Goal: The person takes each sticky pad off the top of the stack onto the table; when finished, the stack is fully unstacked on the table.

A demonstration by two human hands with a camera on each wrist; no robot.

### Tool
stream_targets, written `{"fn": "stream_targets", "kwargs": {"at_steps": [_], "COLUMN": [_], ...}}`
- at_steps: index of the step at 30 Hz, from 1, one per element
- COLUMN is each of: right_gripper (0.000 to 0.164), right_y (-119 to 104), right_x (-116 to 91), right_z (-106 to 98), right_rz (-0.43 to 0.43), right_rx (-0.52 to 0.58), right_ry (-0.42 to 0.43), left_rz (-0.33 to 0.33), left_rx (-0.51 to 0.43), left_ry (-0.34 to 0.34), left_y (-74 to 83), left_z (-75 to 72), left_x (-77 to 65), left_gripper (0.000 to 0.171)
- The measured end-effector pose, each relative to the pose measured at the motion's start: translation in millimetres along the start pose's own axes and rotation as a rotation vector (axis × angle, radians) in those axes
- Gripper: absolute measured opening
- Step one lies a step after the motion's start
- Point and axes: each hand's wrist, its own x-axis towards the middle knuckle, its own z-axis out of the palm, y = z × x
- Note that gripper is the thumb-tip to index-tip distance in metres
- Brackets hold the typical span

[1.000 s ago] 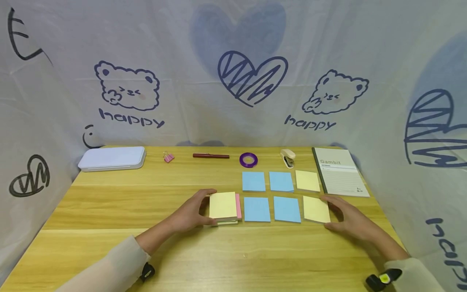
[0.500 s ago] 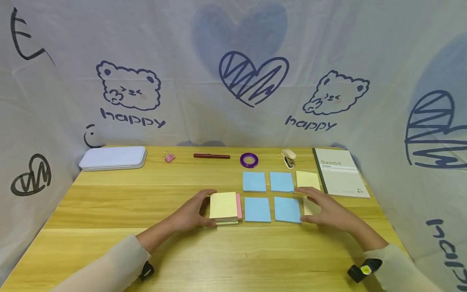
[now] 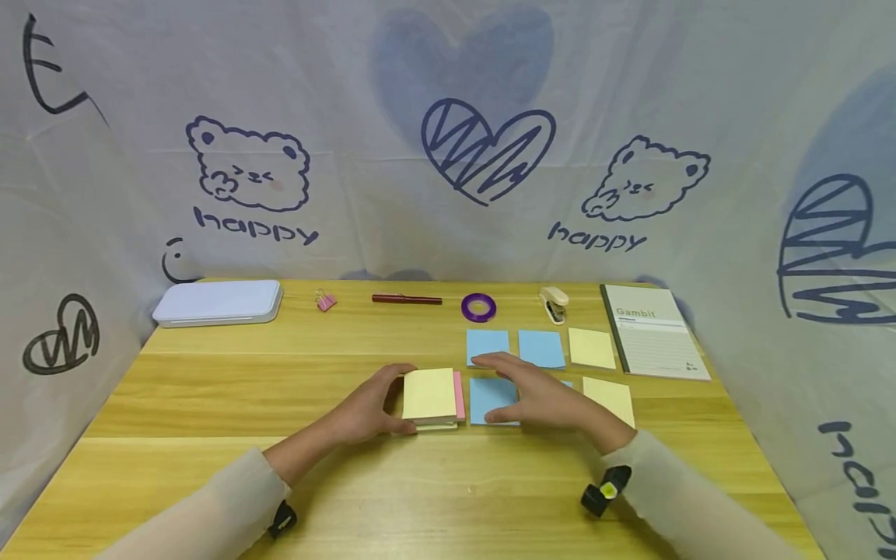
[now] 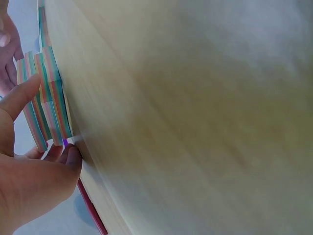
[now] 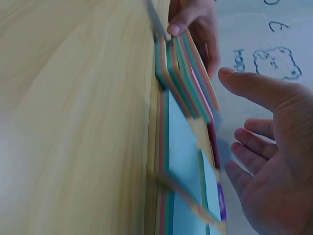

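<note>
A stack of sticky note pads (image 3: 428, 395), yellow on top with a pink edge showing, stands mid-table in the head view. My left hand (image 3: 369, 403) grips its left side between thumb and fingers. The left wrist view shows the layered striped edges of the pads (image 4: 54, 105). My right hand (image 3: 544, 395) hovers over the front blue sticky note pad (image 3: 483, 397), thumb and fingers spread, holding nothing. In the right wrist view the right hand (image 5: 279, 147) is beside the stack (image 5: 183, 81). A second front blue pad is mostly hidden beneath the right hand.
Behind lie two blue pads (image 3: 540, 349) and a yellow pad (image 3: 591, 348); another yellow pad (image 3: 616, 398) is by the right forearm. Along the back are a white case (image 3: 218, 303), pink binder clip (image 3: 325, 301), dark red pen (image 3: 407, 299), purple tape roll (image 3: 479, 307), stapler (image 3: 554, 303) and notebook (image 3: 656, 330).
My right hand has moved left from the front yellow pad, across the blue pads, toward the stack. The left hand stays at the stack, and the pads have kept their places.
</note>
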Motion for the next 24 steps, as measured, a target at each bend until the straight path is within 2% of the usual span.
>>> {"fn": "stream_targets", "kwargs": {"at_steps": [10, 17, 24], "right_gripper": [0.094, 0.091, 0.087], "right_y": [-13, -18, -18], "right_x": [32, 38, 36], "right_z": [28, 36, 36], "right_rz": [-0.033, -0.034, -0.038], "right_rx": [-0.001, -0.026, -0.018], "right_ry": [-0.017, 0.008, 0.037], "left_rz": [-0.015, -0.003, -0.015], "left_rx": [-0.006, -0.007, -0.029], "left_ry": [-0.001, 0.000, -0.005], "left_y": [0.5, -0.8, -1.6], "left_z": [0.7, 0.8, 1.4], "left_x": [1.3, 1.8, 2.2], "left_gripper": [0.090, 0.089, 0.093]}}
